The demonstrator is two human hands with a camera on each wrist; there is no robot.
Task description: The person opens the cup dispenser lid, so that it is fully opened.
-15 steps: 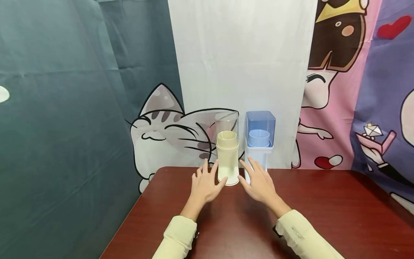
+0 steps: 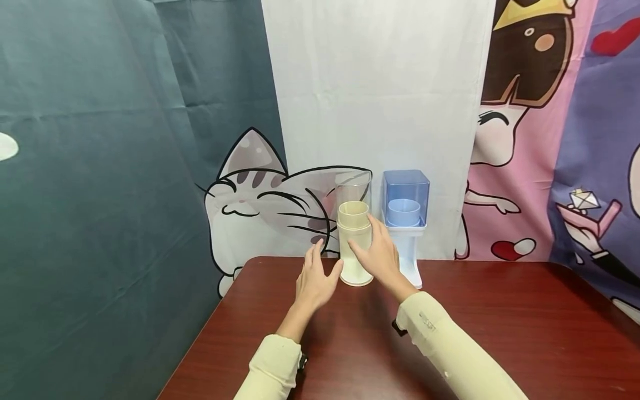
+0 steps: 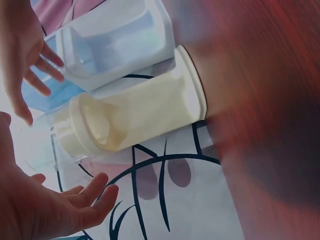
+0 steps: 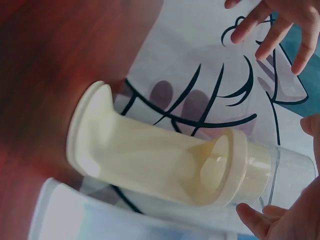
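Note:
A cream-coloured dispenser (image 2: 352,270) with a round flared base and a clear cylindrical top stands upright at the table's back. Beside it on the right is a blue and white dispenser (image 2: 406,250) with a square see-through blue cover. My right hand (image 2: 378,253) reaches up to the cream dispenser's right side, its fingers overlapping the collar in the head view; in the right wrist view a fingertip (image 4: 248,216) lies right by that collar. Lower and to the left, my left hand (image 2: 315,282) is held with fingers spread, near the cream dispenser and gripping nothing.
The dispensers stand on a reddish-brown table (image 2: 345,355) with rounded back corners. Close behind hangs a white curtain (image 2: 375,83) with a cartoon cat print, flanked by a dark green cloth (image 2: 100,194) and a pink and purple printed one.
My right hand has moved left and up, from in front of the blue dispenser to the cream one's upper right side. My left hand stays nearly in place, turned slightly inward.

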